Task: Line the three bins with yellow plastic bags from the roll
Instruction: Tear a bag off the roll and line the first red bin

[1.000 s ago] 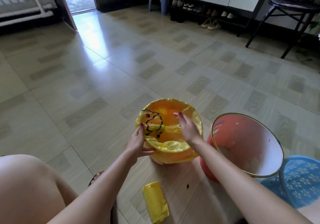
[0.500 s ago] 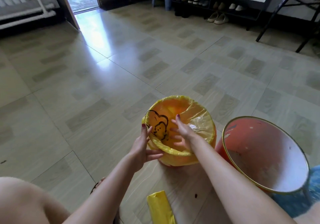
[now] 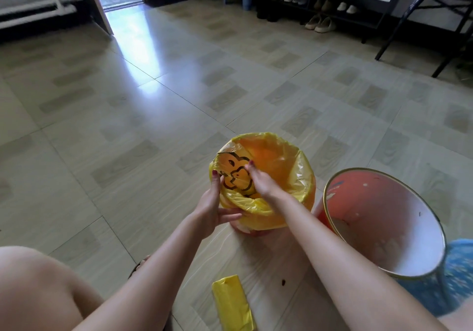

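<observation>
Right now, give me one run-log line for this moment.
stage: first bin lining | left hand: holds bag at rim | right hand: pressing yellow bag inside | orange bin: unlined | roll: on floor

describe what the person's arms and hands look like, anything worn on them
Both forearms are bare all the way into the frame: no sleeves, watch or bracelets show. The left hand and right hand wear no gloves, and no rings are visible. The fingernails that show on both hands are painted a dark red. Nothing else marks the arms.
</observation>
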